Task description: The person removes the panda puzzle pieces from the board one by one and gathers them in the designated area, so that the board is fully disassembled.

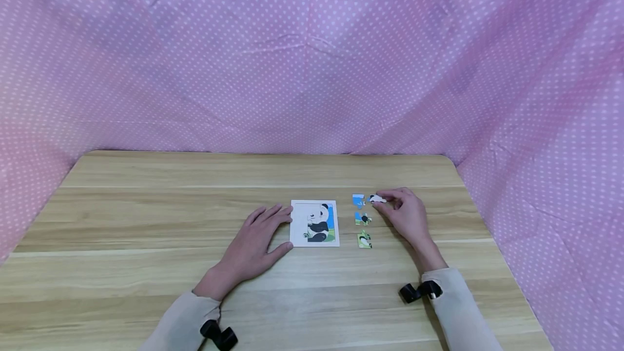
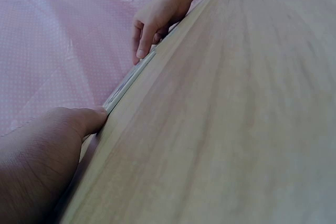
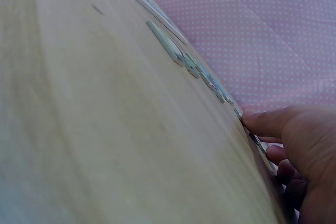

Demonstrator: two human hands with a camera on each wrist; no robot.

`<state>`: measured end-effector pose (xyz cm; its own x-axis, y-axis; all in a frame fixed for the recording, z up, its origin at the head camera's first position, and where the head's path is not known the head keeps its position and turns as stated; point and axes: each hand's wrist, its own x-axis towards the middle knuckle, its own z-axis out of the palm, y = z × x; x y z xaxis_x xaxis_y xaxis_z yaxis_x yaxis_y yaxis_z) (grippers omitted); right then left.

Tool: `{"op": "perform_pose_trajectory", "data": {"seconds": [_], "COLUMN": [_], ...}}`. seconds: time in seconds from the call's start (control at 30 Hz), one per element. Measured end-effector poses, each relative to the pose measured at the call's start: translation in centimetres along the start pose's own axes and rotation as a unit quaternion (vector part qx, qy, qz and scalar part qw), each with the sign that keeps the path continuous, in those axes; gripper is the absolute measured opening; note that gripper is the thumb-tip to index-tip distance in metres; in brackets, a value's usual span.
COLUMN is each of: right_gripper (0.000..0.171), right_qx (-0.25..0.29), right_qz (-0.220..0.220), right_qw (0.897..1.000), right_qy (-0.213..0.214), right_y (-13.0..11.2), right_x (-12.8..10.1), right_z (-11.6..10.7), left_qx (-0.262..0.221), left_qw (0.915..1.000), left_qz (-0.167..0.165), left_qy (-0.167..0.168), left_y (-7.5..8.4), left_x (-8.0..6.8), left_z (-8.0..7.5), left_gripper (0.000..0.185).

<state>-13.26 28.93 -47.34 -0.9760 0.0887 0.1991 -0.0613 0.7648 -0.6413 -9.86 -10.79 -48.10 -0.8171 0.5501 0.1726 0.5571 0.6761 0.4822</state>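
Note:
A white-framed puzzle board [image 1: 298, 223] with a panda picture lies on the wooden table, its right part filled in colour and its left part pale. My left hand [image 1: 253, 248] rests spread out beside it, fingertips and thumb at the board's left edge. To the right of the board, my right hand [image 1: 407, 216] pinches a black-and-white puzzle piece [image 1: 376, 199] between thumb and fingers, low over the table. Close by lie a blue puzzle piece [image 1: 358, 201], a blue-and-black puzzle piece [image 1: 362, 219] and a green puzzle piece [image 1: 364, 239], in a column.
The wooden table [image 1: 146, 205] extends on all sides of the board. Behind it and at both sides hangs a pink dotted cloth [image 1: 302, 69]. Black camera mounts sit on the left sleeve [image 1: 182, 321] and the right sleeve [image 1: 458, 307].

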Motion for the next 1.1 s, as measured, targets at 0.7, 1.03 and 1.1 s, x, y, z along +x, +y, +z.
{"op": "perform_pose_trajectory", "data": {"seconds": [0.7, 1.03, 1.1], "right_gripper": [0.03, 0.031, 0.03], "right_qx": [0.068, 0.086, 0.091], "right_qz": [0.018, 0.002, -0.006], "right_qw": [0.997, 0.996, 0.996], "right_qy": [0.009, 0.023, 0.022], "right_y": [-0.1, -2.0, -2.4], "right_x": [-0.1, -0.1, -0.2], "right_z": [-0.2, -0.1, -0.1], "left_qx": [0.004, 0.004, 0.004], "left_qw": [1.0, 1.0, 1.0], "left_qz": [-0.001, 0.0, 0.0], "left_qy": [-0.003, 0.0, 0.0], "left_y": [0.1, 0.0, -0.1], "left_x": [0.0, 0.0, 0.0], "left_z": [0.1, 0.1, 0.1], "left_gripper": [0.055, 0.056, 0.056]}}
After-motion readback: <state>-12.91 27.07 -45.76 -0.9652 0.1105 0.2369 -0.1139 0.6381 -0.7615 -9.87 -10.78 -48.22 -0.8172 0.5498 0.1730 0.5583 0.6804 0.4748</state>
